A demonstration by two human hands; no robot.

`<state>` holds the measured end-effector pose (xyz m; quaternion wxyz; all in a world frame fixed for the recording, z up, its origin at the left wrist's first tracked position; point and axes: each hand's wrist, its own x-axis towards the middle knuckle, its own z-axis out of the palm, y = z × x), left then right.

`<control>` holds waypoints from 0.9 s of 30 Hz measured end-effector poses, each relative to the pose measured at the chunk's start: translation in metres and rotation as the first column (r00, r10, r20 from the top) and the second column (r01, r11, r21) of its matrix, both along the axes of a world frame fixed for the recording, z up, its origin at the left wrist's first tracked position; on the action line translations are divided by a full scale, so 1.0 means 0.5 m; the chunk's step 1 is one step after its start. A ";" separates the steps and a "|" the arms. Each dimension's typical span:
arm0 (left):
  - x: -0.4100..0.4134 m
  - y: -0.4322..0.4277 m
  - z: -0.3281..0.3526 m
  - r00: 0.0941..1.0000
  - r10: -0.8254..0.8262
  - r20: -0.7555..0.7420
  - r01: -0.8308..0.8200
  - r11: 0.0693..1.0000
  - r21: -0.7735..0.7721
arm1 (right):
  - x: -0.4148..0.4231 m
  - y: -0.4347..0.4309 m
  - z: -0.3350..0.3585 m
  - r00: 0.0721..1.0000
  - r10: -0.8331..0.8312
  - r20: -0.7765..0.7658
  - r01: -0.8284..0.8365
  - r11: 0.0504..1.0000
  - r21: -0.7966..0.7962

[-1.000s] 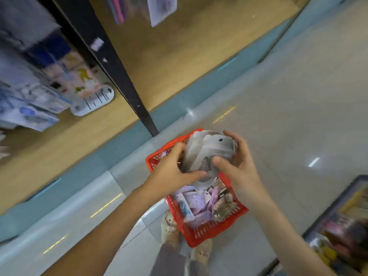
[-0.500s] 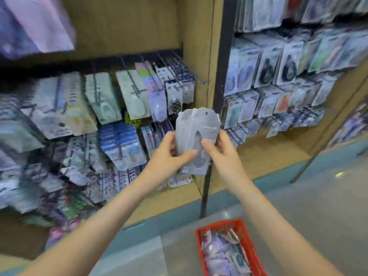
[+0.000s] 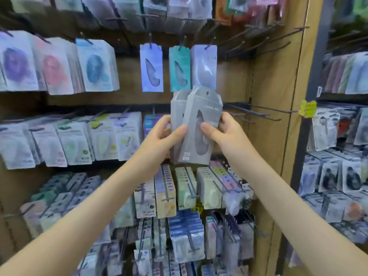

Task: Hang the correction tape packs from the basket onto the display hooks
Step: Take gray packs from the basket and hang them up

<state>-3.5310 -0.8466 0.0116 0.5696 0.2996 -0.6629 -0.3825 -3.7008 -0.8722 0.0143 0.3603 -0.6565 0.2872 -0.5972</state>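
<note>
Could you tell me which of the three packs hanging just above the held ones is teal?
The middle pack, hanging between the blue-violet pack on its left and the pale lilac pack on its right.

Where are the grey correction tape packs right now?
In the head view, the grey packs sit centre frame, gripped between the left hand and right hand, just below the lilac pack hanging on its hook.
</note>
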 end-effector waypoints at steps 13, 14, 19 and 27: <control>0.331 -0.138 0.169 0.942 0.264 -0.208 -0.315 0.909 -0.271 | 0.190 -0.138 0.201 0.991 -0.042 0.125 0.054 0.993 -0.101; 0.346 -0.142 0.171 0.937 0.267 -0.227 -0.325 0.903 -0.280 | 0.198 -0.145 0.208 0.993 -0.049 0.109 0.060 0.993 -0.104; 0.400 -0.160 0.176 0.913 0.287 -0.291 -0.369 0.885 -0.284 | 0.248 -0.179 0.227 0.999 -0.046 0.021 0.048 0.990 -0.133; 0.421 -0.182 0.193 0.909 0.310 -0.278 -0.389 0.872 -0.298 | 0.355 -0.225 0.250 0.999 -0.006 -0.050 -0.004 0.978 -0.207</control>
